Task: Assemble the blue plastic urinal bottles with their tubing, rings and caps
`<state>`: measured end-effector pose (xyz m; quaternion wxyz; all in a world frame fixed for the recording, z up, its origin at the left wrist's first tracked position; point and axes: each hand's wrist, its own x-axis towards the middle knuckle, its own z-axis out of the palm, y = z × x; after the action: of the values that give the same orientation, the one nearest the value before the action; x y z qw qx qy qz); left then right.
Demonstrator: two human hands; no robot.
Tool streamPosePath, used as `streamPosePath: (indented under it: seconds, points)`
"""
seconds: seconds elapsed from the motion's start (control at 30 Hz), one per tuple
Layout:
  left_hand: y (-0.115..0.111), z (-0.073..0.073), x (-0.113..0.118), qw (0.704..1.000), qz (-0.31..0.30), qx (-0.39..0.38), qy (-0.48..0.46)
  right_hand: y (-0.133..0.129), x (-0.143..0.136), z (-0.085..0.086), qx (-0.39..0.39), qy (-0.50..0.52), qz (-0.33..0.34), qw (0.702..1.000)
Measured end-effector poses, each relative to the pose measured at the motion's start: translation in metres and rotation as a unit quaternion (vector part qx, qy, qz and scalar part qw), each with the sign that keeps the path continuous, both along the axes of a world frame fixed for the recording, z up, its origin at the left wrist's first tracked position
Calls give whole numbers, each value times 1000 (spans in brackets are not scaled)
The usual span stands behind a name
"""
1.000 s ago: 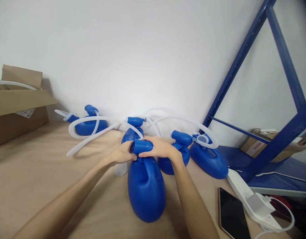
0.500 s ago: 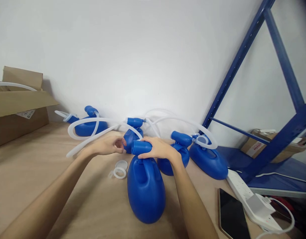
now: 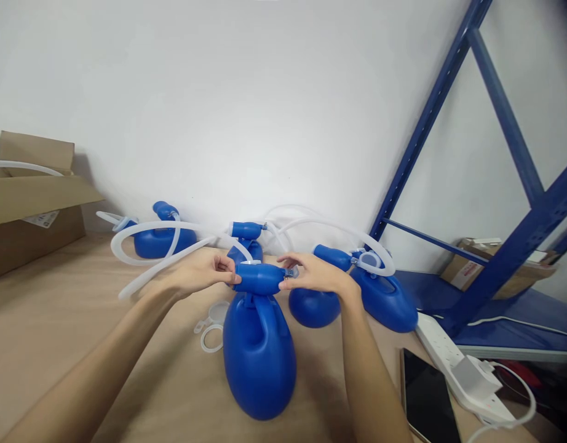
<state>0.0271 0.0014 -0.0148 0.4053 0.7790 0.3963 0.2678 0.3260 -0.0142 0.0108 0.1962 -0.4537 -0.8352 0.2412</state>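
Note:
A blue bottle (image 3: 260, 369) with a moulded handle lies on the brown table, its neck away from me. Across its top sits a blue cylindrical head (image 3: 260, 279). My left hand (image 3: 214, 271) pinches the left end of this head between thumb and fingers. At its right end, my right hand (image 3: 311, 272) holds a small clear fitting (image 3: 291, 272) with thumb and fingers. A clear tube curves behind my left hand. Left of the bottle lie a clear ring (image 3: 212, 339) and a clear round cap (image 3: 218, 312).
Several more blue bottles with clear tubes stand along the wall, one at the left (image 3: 166, 242) and one at the right (image 3: 388, 301). A cardboard box (image 3: 39, 197) is far left. A phone (image 3: 428, 394), a power strip (image 3: 438, 344) and a blue shelf frame (image 3: 422, 129) are right.
My right hand has shifted from gripping the head to its right end, where a clear fitting now shows. My left hand now touches the head's left end. The view has moved slightly.

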Motion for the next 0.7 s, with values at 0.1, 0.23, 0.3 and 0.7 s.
streamPosePath:
  seconds: [0.1,0.23,0.3,0.7]
  points:
    - [3,6,-13,998,-10,-49,-31,2,6,-1,-9,5,32,999]
    - [3,15,-29,996,-36,-80,13,11,-7,-11,32,-1,31,999]
    - [0,20,-36,995,-25,-81,43,15,-13,-16,44,0,38,998]
    - [-38,24,5,951,42,201,231,15,-24,-22,28,93,104,990]
